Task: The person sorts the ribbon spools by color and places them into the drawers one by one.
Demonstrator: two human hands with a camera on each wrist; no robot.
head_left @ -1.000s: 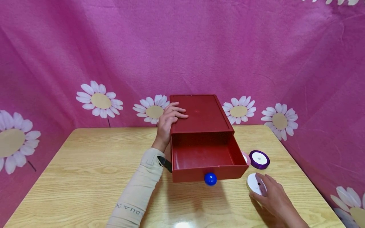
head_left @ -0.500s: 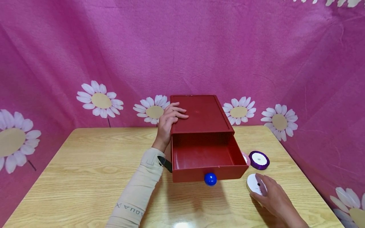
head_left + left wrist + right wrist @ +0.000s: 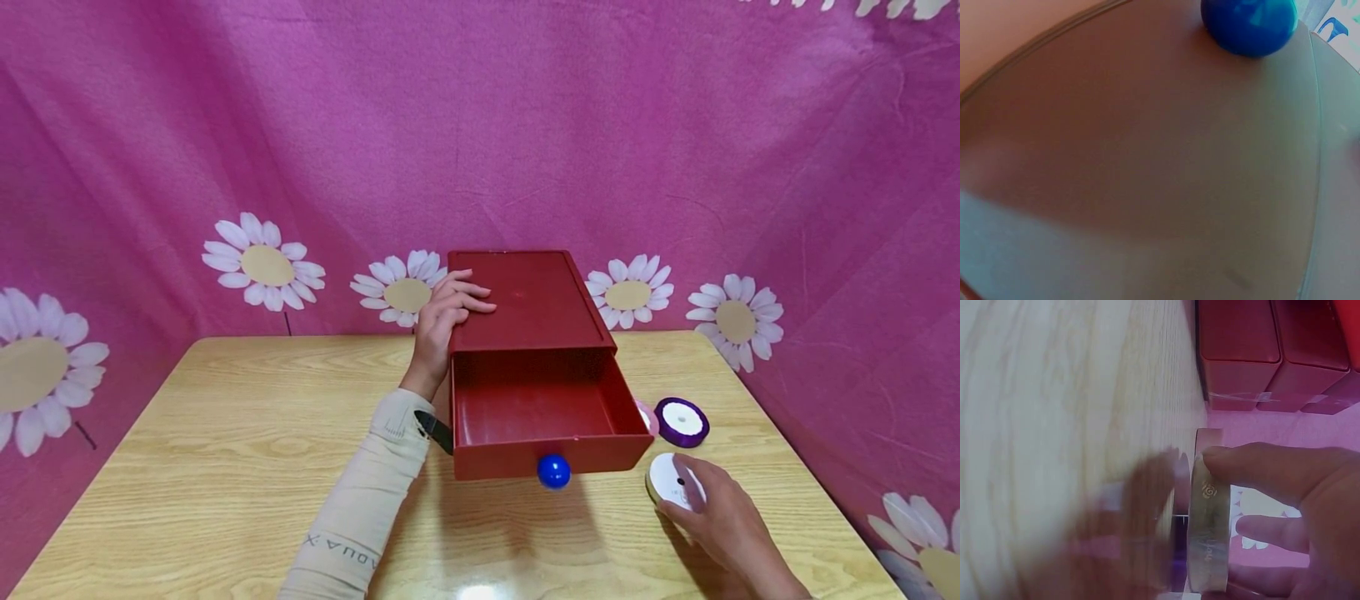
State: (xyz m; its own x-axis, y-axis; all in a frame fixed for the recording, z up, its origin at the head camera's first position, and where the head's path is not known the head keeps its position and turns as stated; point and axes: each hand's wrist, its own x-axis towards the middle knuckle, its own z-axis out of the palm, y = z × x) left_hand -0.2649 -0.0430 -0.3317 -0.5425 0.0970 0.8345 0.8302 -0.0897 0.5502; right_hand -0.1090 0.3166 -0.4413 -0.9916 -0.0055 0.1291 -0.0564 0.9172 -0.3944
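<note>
Left hand: the left hand (image 3: 444,329) rests on the left edge of the red box (image 3: 525,296), fingers relaxed and a little apart across its top.
Right hand: the right hand (image 3: 718,508) pinches a ribbon spool (image 3: 667,483) between thumb and fingers.
Held spool: white face up, a gold-toned band round its rim; it is near the drawer's front right corner. Whether it touches the tabletop (image 3: 247,458) I cannot tell.
Drawer: the drawer (image 3: 502,460) stands pulled out at the front of the box, a blue knob (image 3: 553,472) on its face.
Other spools: a purple spool (image 3: 682,422) lies flat beyond the held one; a pink spool (image 3: 648,418) beside it is partly hidden by the drawer.
Backdrop: pink cloth (image 3: 487,125) printed with white daisies.
</note>
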